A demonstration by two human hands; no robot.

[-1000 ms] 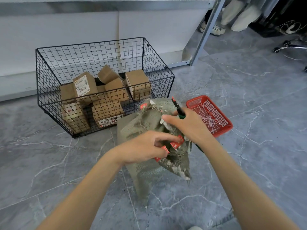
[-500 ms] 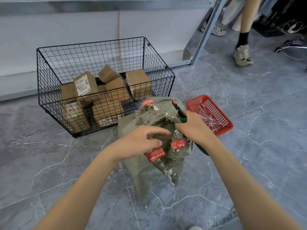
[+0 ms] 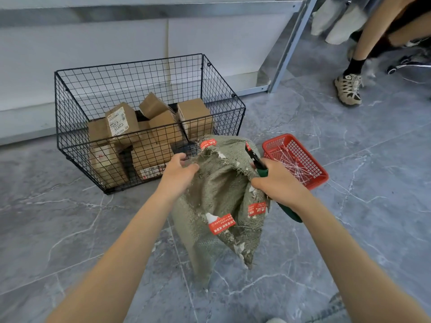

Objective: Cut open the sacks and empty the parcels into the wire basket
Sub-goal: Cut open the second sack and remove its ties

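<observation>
A green woven sack with red labels stands on the floor before me, its mouth pulled open. My left hand grips the left edge of the mouth. My right hand holds the right edge together with green-handled cutters, whose tip points up. Behind the sack stands the black wire basket holding several cardboard parcels. The inside of the sack is not visible.
A red plastic basket with cut white zip ties sits right of the sack. A white shelf unit with a metal upright runs behind. Another person's leg and shoe stand at the far right near a chair base.
My hands have moved apart, left hand going from the sack's front to its left edge, spreading the mouth wide. The person at the back right has stepped closer.
</observation>
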